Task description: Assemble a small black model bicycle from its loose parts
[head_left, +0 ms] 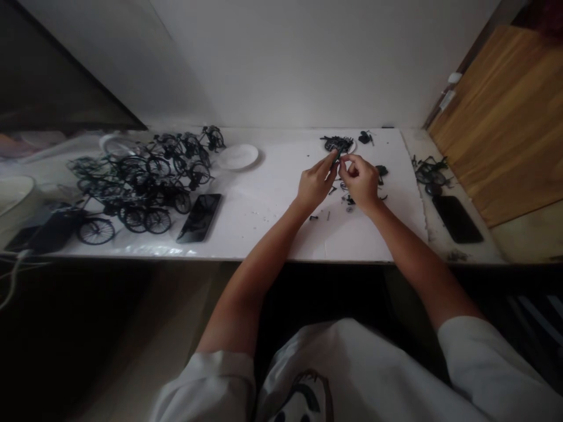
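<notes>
My left hand (315, 183) is closed with its fingertips pinching a small dark part (335, 157), too small to make out in full. Close against it, my right hand (361, 181) is closed in a pinch at the same spot; whatever lies between its fingertips is hidden. Just beyond the fingers, a white dish holds a heap of black model bicycle parts (338, 143). Several loose black pieces (350, 200) lie on the white board around and under my hands.
Many assembled black model bicycles (145, 176) crowd the left side, near a white plate (238, 157) and a phone (200, 218). To the right are more black parts (431, 171), a second dark phone (457, 219) and a wooden panel (505, 123). A wall stands behind the table.
</notes>
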`<state>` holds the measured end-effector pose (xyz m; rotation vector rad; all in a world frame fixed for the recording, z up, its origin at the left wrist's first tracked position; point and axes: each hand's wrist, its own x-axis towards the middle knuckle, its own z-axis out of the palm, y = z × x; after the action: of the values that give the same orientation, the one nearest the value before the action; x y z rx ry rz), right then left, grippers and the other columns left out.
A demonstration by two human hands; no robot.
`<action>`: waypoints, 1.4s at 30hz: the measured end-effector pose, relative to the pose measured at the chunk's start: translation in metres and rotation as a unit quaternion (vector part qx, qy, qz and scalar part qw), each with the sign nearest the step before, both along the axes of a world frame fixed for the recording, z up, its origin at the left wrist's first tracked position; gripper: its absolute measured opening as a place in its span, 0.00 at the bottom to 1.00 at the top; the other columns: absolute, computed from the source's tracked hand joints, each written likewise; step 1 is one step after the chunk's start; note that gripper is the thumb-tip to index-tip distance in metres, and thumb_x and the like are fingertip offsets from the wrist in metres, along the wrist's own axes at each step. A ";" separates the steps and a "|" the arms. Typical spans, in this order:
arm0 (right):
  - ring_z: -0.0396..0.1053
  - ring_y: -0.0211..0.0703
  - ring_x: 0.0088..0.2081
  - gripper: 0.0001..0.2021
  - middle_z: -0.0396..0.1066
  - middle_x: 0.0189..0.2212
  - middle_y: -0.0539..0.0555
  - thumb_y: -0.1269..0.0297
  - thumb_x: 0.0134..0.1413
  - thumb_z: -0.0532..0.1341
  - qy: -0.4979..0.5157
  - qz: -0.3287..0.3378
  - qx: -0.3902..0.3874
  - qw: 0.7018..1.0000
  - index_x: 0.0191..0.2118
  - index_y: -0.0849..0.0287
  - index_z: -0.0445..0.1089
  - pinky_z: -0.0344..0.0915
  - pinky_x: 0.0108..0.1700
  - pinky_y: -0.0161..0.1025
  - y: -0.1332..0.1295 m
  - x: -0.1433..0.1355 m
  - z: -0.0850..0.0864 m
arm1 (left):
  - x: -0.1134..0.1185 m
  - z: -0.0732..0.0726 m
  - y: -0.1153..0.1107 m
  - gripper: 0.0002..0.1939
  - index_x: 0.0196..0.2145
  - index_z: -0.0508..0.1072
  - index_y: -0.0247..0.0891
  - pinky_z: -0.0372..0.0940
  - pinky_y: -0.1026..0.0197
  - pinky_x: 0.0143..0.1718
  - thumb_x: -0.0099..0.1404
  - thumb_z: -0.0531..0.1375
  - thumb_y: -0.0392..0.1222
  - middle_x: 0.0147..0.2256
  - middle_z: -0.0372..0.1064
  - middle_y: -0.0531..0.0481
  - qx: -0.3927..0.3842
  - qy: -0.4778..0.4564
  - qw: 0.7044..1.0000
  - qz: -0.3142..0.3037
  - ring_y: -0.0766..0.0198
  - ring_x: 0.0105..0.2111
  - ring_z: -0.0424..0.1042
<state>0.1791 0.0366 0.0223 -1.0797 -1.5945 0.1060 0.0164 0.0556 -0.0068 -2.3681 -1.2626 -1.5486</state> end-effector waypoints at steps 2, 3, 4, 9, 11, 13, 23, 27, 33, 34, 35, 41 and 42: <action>0.59 0.40 0.24 0.06 0.61 0.19 0.44 0.57 0.67 0.66 0.003 0.003 -0.005 1.000 0.40 0.52 0.78 0.64 0.37 0.40 0.000 -0.001 -0.001 | 0.000 0.000 -0.001 0.22 0.69 0.74 0.43 0.81 0.56 0.54 0.82 0.56 0.43 0.61 0.80 0.39 0.003 -0.002 1.000 -0.001 0.56 0.56 0.83; 0.58 0.39 0.23 0.06 0.60 0.19 0.43 0.57 0.67 0.66 0.008 0.007 -0.008 1.000 0.40 0.52 0.77 0.63 0.36 0.40 0.000 -0.001 -0.001 | 0.000 0.000 -0.001 0.22 0.68 0.75 0.43 0.81 0.56 0.54 0.82 0.56 0.43 0.61 0.79 0.39 0.002 -0.003 1.000 -0.004 0.56 0.56 0.83; 0.57 0.38 0.23 0.06 0.60 0.19 0.43 0.58 0.67 0.65 0.014 0.010 -0.011 1.000 0.40 0.53 0.77 0.62 0.35 0.39 -0.001 -0.001 -0.001 | 0.000 0.000 -0.001 0.22 0.68 0.75 0.42 0.81 0.56 0.54 0.82 0.56 0.43 0.61 0.79 0.39 0.001 -0.004 1.000 -0.006 0.56 0.56 0.83; 0.56 0.38 0.23 0.09 0.59 0.19 0.42 0.54 0.67 0.66 0.035 0.025 -0.034 0.998 0.39 0.53 0.76 0.62 0.33 0.39 -0.002 -0.003 -0.001 | -0.001 -0.001 0.001 0.21 0.67 0.76 0.42 0.81 0.55 0.54 0.81 0.57 0.44 0.60 0.80 0.39 -0.005 -0.011 1.000 -0.009 0.55 0.55 0.84; 0.55 0.37 0.22 0.11 0.59 0.19 0.42 0.52 0.67 0.67 0.053 0.036 -0.047 0.997 0.39 0.53 0.76 0.62 0.32 0.39 -0.002 -0.004 -0.001 | -0.001 -0.003 0.002 0.21 0.67 0.76 0.42 0.82 0.54 0.53 0.81 0.56 0.44 0.60 0.80 0.38 -0.001 -0.012 1.000 -0.010 0.55 0.55 0.84; 0.56 0.37 0.21 0.12 0.60 0.18 0.42 0.49 0.67 0.67 0.084 0.056 -0.070 0.992 0.39 0.53 0.75 0.62 0.31 0.38 -0.003 -0.005 -0.001 | -0.002 -0.004 0.003 0.21 0.67 0.76 0.42 0.82 0.55 0.52 0.82 0.56 0.44 0.60 0.80 0.39 0.006 -0.007 1.000 -0.007 0.55 0.55 0.84; 0.51 0.33 0.16 0.27 0.59 0.15 0.42 0.35 0.50 0.76 0.262 0.194 -0.278 0.903 0.34 0.56 0.74 0.48 0.19 0.35 0.010 -0.001 0.007 | -0.007 -0.006 0.007 0.22 0.68 0.75 0.41 0.81 0.55 0.54 0.82 0.54 0.42 0.63 0.77 0.38 0.016 0.022 1.000 -0.011 0.54 0.59 0.82; 0.48 0.31 0.16 0.29 0.54 0.12 0.40 0.37 0.50 0.77 0.290 0.235 -0.327 0.868 0.26 0.54 0.66 0.46 0.19 0.34 0.009 0.002 0.012 | -0.009 -0.007 0.009 0.24 0.69 0.74 0.41 0.82 0.56 0.51 0.81 0.52 0.39 0.65 0.74 0.38 0.022 0.039 0.999 -0.023 0.55 0.60 0.81; 0.49 0.32 0.17 0.26 0.56 0.14 0.40 0.37 0.50 0.77 0.302 0.194 -0.297 0.885 0.33 0.54 0.72 0.48 0.20 0.35 0.009 -0.005 0.005 | -0.006 -0.008 0.009 0.24 0.70 0.73 0.42 0.81 0.56 0.49 0.82 0.52 0.42 0.64 0.77 0.39 0.016 0.029 0.999 -0.005 0.56 0.56 0.83; 0.50 0.33 0.17 0.26 0.57 0.15 0.40 0.37 0.51 0.76 0.301 0.176 -0.276 0.896 0.36 0.54 0.73 0.48 0.20 0.35 0.010 -0.007 0.002 | -0.006 -0.008 0.009 0.24 0.70 0.73 0.42 0.81 0.57 0.48 0.82 0.53 0.43 0.62 0.78 0.38 0.014 0.024 1.000 0.001 0.56 0.54 0.84; 0.52 0.34 0.17 0.26 0.58 0.16 0.41 0.36 0.52 0.75 0.294 0.159 -0.255 0.907 0.38 0.54 0.74 0.49 0.20 0.35 0.009 -0.009 0.000 | -0.005 -0.008 0.009 0.25 0.71 0.72 0.41 0.80 0.58 0.47 0.82 0.53 0.44 0.61 0.79 0.37 0.011 0.019 1.000 0.005 0.57 0.52 0.84; 0.60 0.39 0.22 0.18 0.61 0.19 0.44 0.41 0.66 0.67 0.139 0.076 -0.100 0.982 0.41 0.52 0.76 0.61 0.28 0.39 -0.001 -0.009 -0.003 | -0.003 -0.007 0.007 0.25 0.71 0.72 0.40 0.75 0.63 0.40 0.82 0.53 0.48 0.50 0.84 0.38 0.018 0.018 0.999 0.023 0.61 0.41 0.84; 0.60 0.39 0.23 0.16 0.61 0.19 0.44 0.44 0.67 0.67 0.111 0.063 -0.076 0.989 0.41 0.52 0.77 0.63 0.30 0.39 -0.002 -0.008 -0.003 | -0.003 -0.007 0.007 0.25 0.71 0.72 0.41 0.74 0.63 0.40 0.82 0.53 0.48 0.50 0.84 0.38 0.021 0.019 0.999 0.023 0.61 0.41 0.83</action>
<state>0.1711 0.0346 0.0195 -1.0442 -1.4693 0.4254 0.0132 0.0624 -0.0133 -2.3141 -1.2555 -1.4951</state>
